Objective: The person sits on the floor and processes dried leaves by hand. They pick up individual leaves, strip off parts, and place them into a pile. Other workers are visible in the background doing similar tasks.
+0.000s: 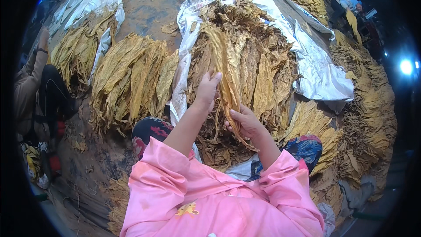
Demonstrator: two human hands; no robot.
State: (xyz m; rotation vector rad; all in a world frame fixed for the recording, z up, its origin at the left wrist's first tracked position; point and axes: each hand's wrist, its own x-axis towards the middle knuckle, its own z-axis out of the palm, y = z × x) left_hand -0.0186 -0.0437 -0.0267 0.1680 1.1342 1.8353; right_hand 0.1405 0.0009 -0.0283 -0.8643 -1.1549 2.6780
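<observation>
Between my two hands hangs a long, dried yellow-brown tobacco leaf (224, 79), held lengthwise above a big heap of the same leaves. My left hand (208, 89) is at its left side about midway up, thumb pointing up along the leaf; some of its fingers are hidden. My right hand (246, 122) grips the lower part, thumb on top and fingers curled beneath, with the thin stem end poking out below. Under both hands lies the heap of brown tobacco leaves (267, 70), spread on white sheeting (322, 72).
Left of the heap lies a row of yellow leaves (131, 79), with another bundle (81, 48) beyond. A small pile (313, 127) sits by my right knee, and a long stack (368, 118) runs along the right. Another person (33, 83) sits at the far left.
</observation>
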